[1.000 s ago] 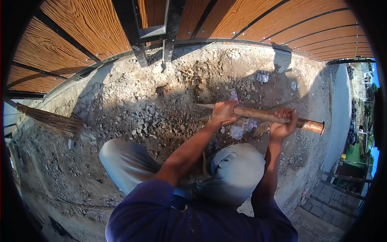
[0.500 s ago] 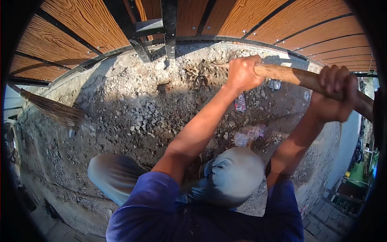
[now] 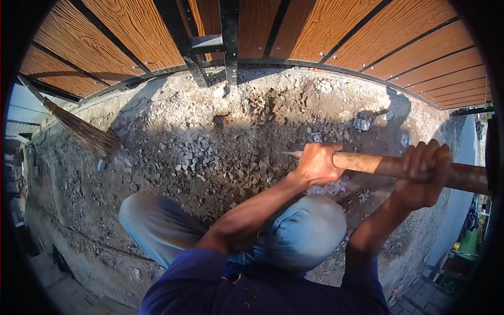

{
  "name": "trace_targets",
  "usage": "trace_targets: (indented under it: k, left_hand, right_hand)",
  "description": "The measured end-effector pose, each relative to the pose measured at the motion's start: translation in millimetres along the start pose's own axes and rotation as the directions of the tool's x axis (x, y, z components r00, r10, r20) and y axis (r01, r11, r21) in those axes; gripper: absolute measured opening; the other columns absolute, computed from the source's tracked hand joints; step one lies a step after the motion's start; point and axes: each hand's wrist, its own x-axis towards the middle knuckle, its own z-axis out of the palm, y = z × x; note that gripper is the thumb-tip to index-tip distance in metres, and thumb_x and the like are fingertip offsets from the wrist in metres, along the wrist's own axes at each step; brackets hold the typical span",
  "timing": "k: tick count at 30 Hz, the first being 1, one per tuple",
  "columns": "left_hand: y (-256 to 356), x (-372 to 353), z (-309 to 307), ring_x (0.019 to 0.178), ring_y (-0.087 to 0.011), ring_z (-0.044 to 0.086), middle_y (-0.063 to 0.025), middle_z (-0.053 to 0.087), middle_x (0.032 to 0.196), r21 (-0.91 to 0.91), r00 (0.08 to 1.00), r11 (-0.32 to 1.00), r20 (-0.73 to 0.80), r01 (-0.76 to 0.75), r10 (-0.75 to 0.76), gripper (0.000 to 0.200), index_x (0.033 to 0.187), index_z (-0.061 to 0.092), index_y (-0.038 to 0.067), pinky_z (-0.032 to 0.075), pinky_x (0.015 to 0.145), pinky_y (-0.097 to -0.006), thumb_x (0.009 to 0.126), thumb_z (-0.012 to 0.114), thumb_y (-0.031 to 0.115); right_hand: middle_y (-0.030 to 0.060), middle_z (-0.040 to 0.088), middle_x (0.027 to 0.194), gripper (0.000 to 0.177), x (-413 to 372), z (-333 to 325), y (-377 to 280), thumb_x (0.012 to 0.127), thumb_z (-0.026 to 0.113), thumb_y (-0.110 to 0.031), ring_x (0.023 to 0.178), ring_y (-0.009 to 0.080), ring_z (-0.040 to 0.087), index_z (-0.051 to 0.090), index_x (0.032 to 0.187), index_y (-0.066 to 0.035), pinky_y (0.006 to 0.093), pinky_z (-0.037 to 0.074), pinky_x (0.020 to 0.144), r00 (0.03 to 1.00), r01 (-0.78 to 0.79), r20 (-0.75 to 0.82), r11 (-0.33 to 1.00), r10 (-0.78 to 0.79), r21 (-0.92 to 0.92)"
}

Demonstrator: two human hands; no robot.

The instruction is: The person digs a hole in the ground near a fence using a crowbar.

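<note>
Both my hands are wrapped around a thick wooden pole [image 3: 362,161], which runs nearly level across the right side of the view. My left hand [image 3: 317,163] grips it close to its thin, pointed end, which sticks out to the left over the rubble. Farther right, my right hand [image 3: 424,173] is closed around the thicker, darker part. Past that hand the pole runs out of sight at the dark right edge, so whatever is at that end is hidden. Beneath the pole lie broken, stony ground [image 3: 236,173] and a crumpled plastic wrapper [image 3: 336,186] partly behind my left forearm.
A slatted wood-look fence [image 3: 346,31] with black metal framing curves along the far side. At left, a stick broom [image 3: 84,131] leans on the ground. Grey gravel [image 3: 197,155] is heaped near the middle. A shiny piece of litter [image 3: 361,124] lies near the fence. My bent knees [image 3: 304,226] are close below.
Both hands have brought the pole down and nearer to my knees, and it now lies flatter. The view has shifted slightly, with the fence and broom appearing lower and farther right.
</note>
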Motion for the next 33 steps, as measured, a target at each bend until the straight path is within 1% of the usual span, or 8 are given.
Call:
trace_targets:
  k: [5, 9, 10, 16, 20, 26, 30, 33]
  left_hand:
    - [76, 109, -46, 0.059, -0.0374, 0.068, -0.0202, 0.065, 0.062, 0.121, 0.953, 0.970, -0.194, -0.211, 0.231, 0.023, 0.079, 0.070, 0.002, 0.056, 0.059, -0.0451, 0.069, 0.073, 0.022]
    - [-138, 118, -59, 0.059, -0.0348, 0.067, -0.0203, 0.067, 0.065, 0.146, 0.983, 0.983, -0.162, 0.112, -0.088, 0.017, 0.077, 0.069, 0.004, 0.057, 0.060, -0.0410, 0.070, 0.072, 0.019]
    - [-173, 99, -47, 0.059, -0.0359, 0.067, -0.0202, 0.067, 0.067, 0.224, 0.969, 0.973, -0.246, 0.054, 0.003, 0.015, 0.078, 0.068, 0.006, 0.055, 0.059, -0.0422, 0.072, 0.071, 0.020]
    - [-137, 23, -42, 0.076, -0.0404, 0.069, -0.0201, 0.069, 0.076, 0.151, 0.996, 0.988, -0.084, -0.026, 0.039, 0.019, 0.081, 0.069, 0.007, 0.055, 0.071, -0.0481, 0.070, 0.071, 0.022]
    - [-125, -81, 11, 0.072, -0.0396, 0.070, -0.0193, 0.070, 0.075, 0.176, 0.968, 0.952, -0.064, 0.252, -0.244, 0.025, 0.086, 0.071, 0.008, 0.057, 0.070, -0.0484, 0.072, 0.071, 0.029]
    - [13, 28, -30, 0.058, -0.0372, 0.067, -0.0198, 0.067, 0.068, 0.054, 0.988, 0.997, -0.146, -0.047, 0.055, 0.020, 0.082, 0.069, 0.002, 0.056, 0.058, -0.0447, 0.070, 0.069, 0.018]
    - [60, 99, -56, 0.060, -0.0371, 0.068, -0.0218, 0.066, 0.066, 0.060, 0.954, 0.981, -0.227, -0.186, 0.195, 0.023, 0.084, 0.070, 0.000, 0.056, 0.059, -0.0451, 0.068, 0.068, 0.016]
    - [-58, 121, -64, 0.059, -0.0349, 0.068, -0.0200, 0.066, 0.064, 0.144, 0.993, 0.989, -0.104, -0.036, 0.051, 0.022, 0.082, 0.071, 0.001, 0.057, 0.064, -0.0451, 0.076, 0.069, 0.022]
  right_hand:
    - [0.0035, 0.043, 0.071, 0.026, 126, 0, -64, 0.099, 0.053, -0.016, 0.053, 0.0121, 0.037, 0.039, 0.079, -0.008, 0.0290, 0.040, 0.055, 0.937, 0.036, 0.340, 0.991, -0.080, 0.132]
    - [0.0048, 0.045, 0.068, 0.025, 56, 13, 150, 0.097, 0.054, -0.010, 0.054, 0.0141, 0.043, 0.039, 0.077, -0.007, 0.0331, 0.043, 0.058, 0.999, 0.017, 0.038, 0.996, -0.021, 0.084]
    - [0.0051, 0.045, 0.068, 0.025, 29, 12, 187, 0.096, 0.054, -0.008, 0.054, 0.0146, 0.044, 0.039, 0.076, -0.007, 0.0341, 0.044, 0.058, 1.000, -0.023, 0.008, 0.997, 0.022, 0.073]
    - [0.0049, 0.045, 0.068, 0.024, -69, 8, 140, 0.095, 0.056, -0.007, 0.055, 0.0135, 0.047, 0.037, 0.081, -0.009, 0.0337, 0.046, 0.057, 0.997, 0.063, 0.035, 0.996, -0.066, 0.070]
    - [0.0047, 0.043, 0.064, 0.018, -65, -9, 123, 0.094, 0.052, -0.007, 0.051, 0.0148, 0.045, 0.040, 0.081, -0.008, 0.0325, 0.043, 0.053, 0.894, -0.397, -0.203, 0.916, 0.400, 0.061]
    - [0.0032, 0.040, 0.071, 0.025, 33, 18, -7, 0.100, 0.052, -0.022, 0.056, 0.0110, 0.038, 0.040, 0.082, -0.010, 0.0268, 0.039, 0.059, 0.999, -0.024, 0.027, 1.000, 0.023, 0.013]
    - [0.0016, 0.042, 0.064, 0.049, 140, 3, -48, 0.107, 0.043, -0.043, 0.054, 0.0148, 0.041, 0.047, 0.073, -0.009, 0.0330, 0.047, 0.056, 0.843, -0.039, 0.538, 0.998, 0.011, 0.039]
    - [0.0002, 0.046, 0.062, 0.018, 96, 35, 73, 0.098, 0.054, -0.010, 0.053, 0.0103, 0.049, 0.052, 0.080, -0.008, 0.0269, 0.043, 0.057, 0.989, 0.103, 0.096, 0.986, -0.117, 0.134]
